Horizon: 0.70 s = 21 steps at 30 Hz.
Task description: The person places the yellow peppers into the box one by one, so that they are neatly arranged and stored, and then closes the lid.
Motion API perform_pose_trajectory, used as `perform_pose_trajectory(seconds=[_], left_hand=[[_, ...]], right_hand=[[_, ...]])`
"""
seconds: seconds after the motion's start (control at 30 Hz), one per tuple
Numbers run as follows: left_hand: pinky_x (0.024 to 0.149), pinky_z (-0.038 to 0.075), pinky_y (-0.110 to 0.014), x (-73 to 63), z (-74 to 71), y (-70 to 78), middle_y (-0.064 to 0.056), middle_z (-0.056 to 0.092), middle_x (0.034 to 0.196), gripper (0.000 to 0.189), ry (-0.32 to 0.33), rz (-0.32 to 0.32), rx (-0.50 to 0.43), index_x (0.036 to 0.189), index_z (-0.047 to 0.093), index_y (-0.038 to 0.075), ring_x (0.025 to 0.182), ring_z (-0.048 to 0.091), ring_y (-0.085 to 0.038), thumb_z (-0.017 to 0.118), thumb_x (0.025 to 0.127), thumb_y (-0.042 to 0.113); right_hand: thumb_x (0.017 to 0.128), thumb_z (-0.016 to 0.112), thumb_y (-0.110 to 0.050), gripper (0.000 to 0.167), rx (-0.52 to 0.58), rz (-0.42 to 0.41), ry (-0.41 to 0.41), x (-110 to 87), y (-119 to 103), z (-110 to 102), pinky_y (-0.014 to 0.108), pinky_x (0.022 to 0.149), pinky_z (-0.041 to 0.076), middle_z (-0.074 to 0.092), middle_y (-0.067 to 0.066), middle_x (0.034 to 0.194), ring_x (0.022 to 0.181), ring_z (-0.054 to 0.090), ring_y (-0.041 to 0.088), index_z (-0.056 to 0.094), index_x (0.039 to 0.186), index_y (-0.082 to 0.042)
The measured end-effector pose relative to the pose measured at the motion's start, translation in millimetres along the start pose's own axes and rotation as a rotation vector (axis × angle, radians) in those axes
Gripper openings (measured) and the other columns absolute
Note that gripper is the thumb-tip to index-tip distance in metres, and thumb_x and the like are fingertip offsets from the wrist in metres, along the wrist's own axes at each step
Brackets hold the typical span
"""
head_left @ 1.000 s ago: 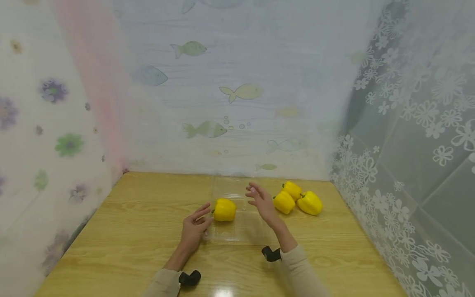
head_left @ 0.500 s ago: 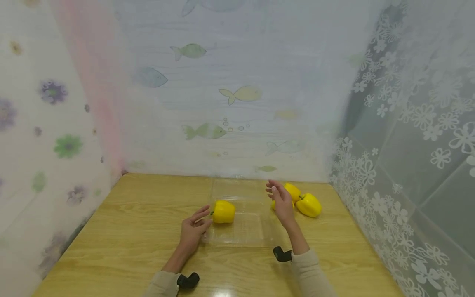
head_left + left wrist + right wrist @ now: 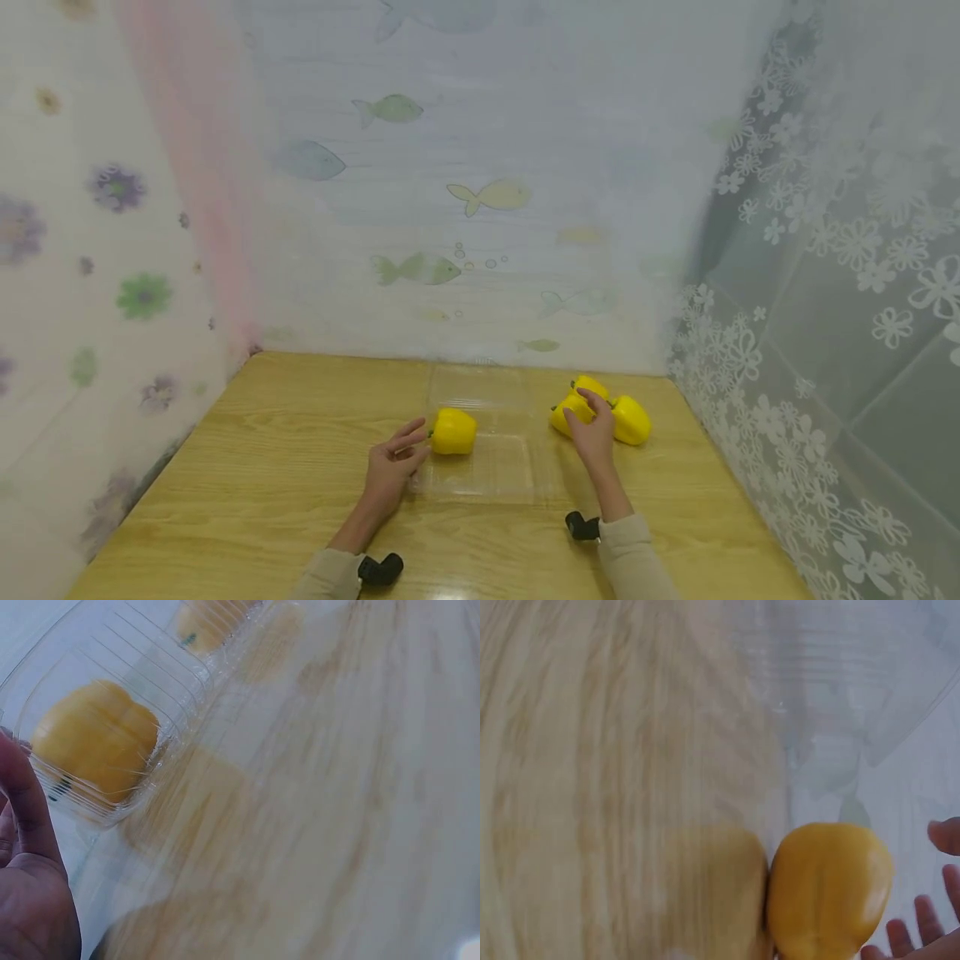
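Note:
A clear plastic clamshell container (image 3: 506, 467) lies on the table with its lid (image 3: 480, 385) folded back. One yellow bell pepper (image 3: 453, 432) sits in its left half, stem to the left. My left hand (image 3: 388, 475) is at the container's left side, fingers loosely extended by the rim; firm contact is hard to judge. Over to the right, my right hand (image 3: 596, 437) hovers with thumb and fingers spread above the nearest pepper (image 3: 567, 418) of a group. It partly covers that pepper. In the right wrist view, a gap separates the fingers from a yellow pepper (image 3: 829, 892).
Two more yellow bell peppers, one at the back (image 3: 588, 386) and one on the right (image 3: 632, 419), lie close together. The wooden table (image 3: 285, 467) ends at a fish-print curtain (image 3: 420, 267) behind, with patterned sheets on both sides.
My right hand has moved right from above the container to the pepper group, turning and spreading its thumb and fingers. The left hand has stayed at the container's side.

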State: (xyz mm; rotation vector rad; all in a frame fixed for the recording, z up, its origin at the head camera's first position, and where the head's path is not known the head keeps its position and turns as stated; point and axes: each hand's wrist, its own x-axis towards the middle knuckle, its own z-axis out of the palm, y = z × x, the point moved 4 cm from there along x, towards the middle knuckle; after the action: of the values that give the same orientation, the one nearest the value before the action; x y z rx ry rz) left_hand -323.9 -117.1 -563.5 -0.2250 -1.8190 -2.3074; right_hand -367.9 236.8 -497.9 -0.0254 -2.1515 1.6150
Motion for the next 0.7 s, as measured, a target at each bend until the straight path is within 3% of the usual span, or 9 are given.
perform_pose_trajectory(seconds=[0.13,0.37,0.7], left_hand=[[0.046,0.044,-0.016,0.8,1.0,1.0,-0.015,0.058,0.146,0.030,0.006,-0.015,0.001,0.116,0.071,-0.011,0.059,0.052,-0.004,0.077,0.088,-0.001],[0.046,0.044,-0.016,0.0,0.5,1.7,-0.015,0.057,0.146,0.031,0.006,-0.031,-0.004,0.116,0.071,-0.012,0.059,0.051,-0.005,0.077,0.088,-0.002],[0.048,0.045,-0.017,-1.5,0.3,3.1,-0.014,0.056,0.148,0.032,-0.014,-0.026,0.003,0.117,0.071,-0.010,0.062,0.053,-0.006,0.078,0.088,0.001]], right_hand=[[0.090,0.072,0.004,0.054,-0.051,0.025,-0.006,1.6,11,-5,0.057,0.118,0.030,0.046,0.029,0.146,0.140,0.039,0.044,0.051,0.139,0.010],[0.090,0.069,0.007,0.068,-0.170,0.079,-0.104,0.8,17,-10,0.058,0.121,0.024,0.036,0.035,0.153,0.146,0.030,0.048,0.035,0.149,0.014],[0.095,0.066,-0.001,0.073,-0.165,0.160,-0.195,2.1,25,-13,0.060,0.121,0.022,0.027,0.037,0.157,0.147,0.026,0.049,0.025,0.153,0.016]])
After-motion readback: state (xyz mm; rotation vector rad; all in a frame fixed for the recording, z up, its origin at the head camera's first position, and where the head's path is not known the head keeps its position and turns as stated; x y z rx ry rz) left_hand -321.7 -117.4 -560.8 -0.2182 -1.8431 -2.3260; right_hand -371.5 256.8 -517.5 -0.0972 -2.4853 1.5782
